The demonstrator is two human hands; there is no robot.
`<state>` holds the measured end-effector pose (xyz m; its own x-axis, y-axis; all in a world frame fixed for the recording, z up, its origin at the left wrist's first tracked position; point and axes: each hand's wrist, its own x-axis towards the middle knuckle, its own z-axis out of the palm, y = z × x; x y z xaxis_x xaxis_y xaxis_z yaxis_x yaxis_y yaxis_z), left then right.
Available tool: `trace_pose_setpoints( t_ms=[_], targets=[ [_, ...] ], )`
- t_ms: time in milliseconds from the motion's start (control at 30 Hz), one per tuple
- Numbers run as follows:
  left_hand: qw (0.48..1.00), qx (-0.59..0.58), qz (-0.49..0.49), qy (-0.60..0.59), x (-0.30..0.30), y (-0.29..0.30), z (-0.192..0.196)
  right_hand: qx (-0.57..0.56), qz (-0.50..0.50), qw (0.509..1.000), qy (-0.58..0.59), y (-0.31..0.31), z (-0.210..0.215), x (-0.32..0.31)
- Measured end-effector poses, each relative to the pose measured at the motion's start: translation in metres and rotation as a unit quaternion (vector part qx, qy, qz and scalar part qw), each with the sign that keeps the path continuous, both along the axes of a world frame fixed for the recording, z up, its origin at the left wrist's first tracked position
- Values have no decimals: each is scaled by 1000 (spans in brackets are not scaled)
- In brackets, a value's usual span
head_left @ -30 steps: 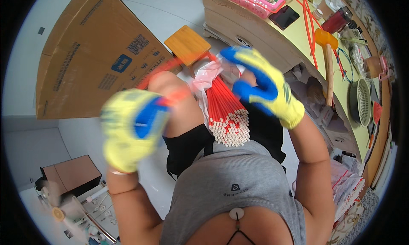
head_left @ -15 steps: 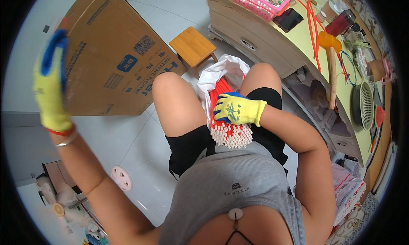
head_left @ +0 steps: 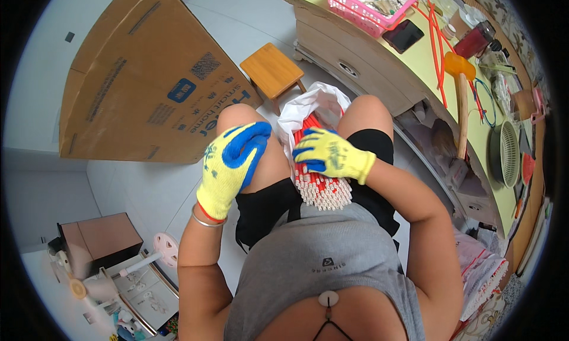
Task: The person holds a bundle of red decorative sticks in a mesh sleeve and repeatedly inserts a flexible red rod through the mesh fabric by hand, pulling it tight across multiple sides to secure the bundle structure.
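Observation:
A bundle of thin red tubes with white ends [head_left: 323, 194] lies in my lap between my thighs, its far part inside a white plastic bag [head_left: 290, 115]. My right hand [head_left: 332, 154], in a yellow and blue work glove, rests over the bundle with its bent fingers and thumb gripping some of the tubes. Above my left thigh is my left hand [head_left: 233, 166] in a matching glove, apart from the bundle. Its fingers are curled together, and nothing shows in them.
A large cardboard box [head_left: 142, 98] stands at the far left, beside a small wooden stool [head_left: 271, 69]. On the right-hand desk [head_left: 424, 65] lie a pink basket [head_left: 355, 12], a phone [head_left: 403, 36], an orange mallet [head_left: 459, 66], loose red strips and a round strainer [head_left: 508, 152].
My left hand has come in from the far left to above my left thigh, its fingers now curled. My right hand stays on the bundle, its fingers slightly shifted.

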<state>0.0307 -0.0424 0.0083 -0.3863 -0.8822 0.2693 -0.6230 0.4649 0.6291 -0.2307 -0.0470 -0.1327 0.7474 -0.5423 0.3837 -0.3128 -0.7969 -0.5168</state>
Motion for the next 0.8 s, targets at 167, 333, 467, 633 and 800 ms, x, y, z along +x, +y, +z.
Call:
trace_pose_setpoints(
  t_ms=[167, 333, 467, 633, 800],
  targets=[
    [938, 245, -63, 237, 4, 28, -16, 133, -204, 830, -501, -10, 120, -59],
    [874, 346, -199, 277, -33, 38, -62, 173, 23, 570, -803, 3, 175, -197],
    [813, 313, -184, 456, -66, 19, -114, 210, -18, 475, -854, 32, 142, -254],
    [517, 353, -114, 771, -77, -6, -97, 280, -57, 352, -891, 42, 48, -261],
    [499, 280, -146, 807, -65, -25, -78, 292, -69, 339, -892, 39, 16, -236]
  ],
)
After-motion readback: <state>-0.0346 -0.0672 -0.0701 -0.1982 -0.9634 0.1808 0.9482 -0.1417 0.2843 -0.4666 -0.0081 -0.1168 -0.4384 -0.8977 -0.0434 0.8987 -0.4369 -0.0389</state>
